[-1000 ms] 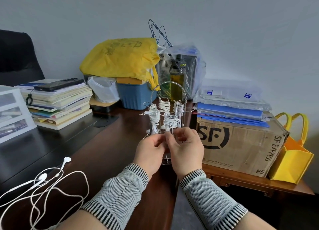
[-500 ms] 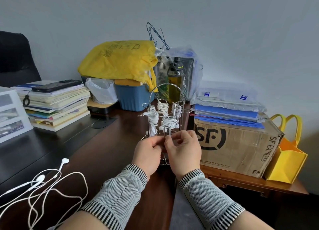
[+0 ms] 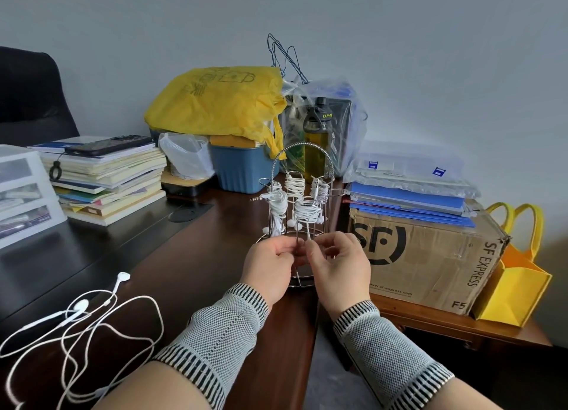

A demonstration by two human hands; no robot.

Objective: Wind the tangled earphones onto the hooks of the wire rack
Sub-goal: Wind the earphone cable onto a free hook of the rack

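My fingertips meet right at the front of the wire rack (image 3: 299,216), low down: left hand (image 3: 270,263) and right hand (image 3: 339,263) both curl in, pinching a thin white cord between them, though I can't quite tell where the cord ends. Above my knuckles, four hooks carry wound earphones (image 3: 305,211), buds dangling inside the rack. The rack stands on the dark desk (image 3: 190,256), at its right edge. Left of the rack and nearer me, a loose tangle of earphones (image 3: 83,323) sprawls on the wood. Right of the rack, an SF Express carton (image 3: 427,256) crowds close. Behind the rack, a blue bin (image 3: 242,170) and a bottle (image 3: 316,139). Far left of it, a stack of books (image 3: 107,179).
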